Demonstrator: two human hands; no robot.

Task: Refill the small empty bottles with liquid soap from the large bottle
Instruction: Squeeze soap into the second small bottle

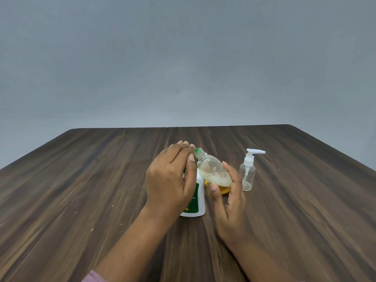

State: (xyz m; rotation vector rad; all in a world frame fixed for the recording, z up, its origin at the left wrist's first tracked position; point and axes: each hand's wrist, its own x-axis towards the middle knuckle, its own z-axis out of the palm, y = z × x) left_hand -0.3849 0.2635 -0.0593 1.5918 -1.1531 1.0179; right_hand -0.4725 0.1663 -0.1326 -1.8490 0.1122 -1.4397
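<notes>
At centre, right hand grips bottle.

Hidden and cut-off parts
The top and much of the label of the white bottle are covered by the left hand; the green cap is half hidden by it; both forearms are cut off below.

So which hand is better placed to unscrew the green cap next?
The left hand: its fingertips are on the green cap, while the right hand grips the tilted soap bottle.
</notes>
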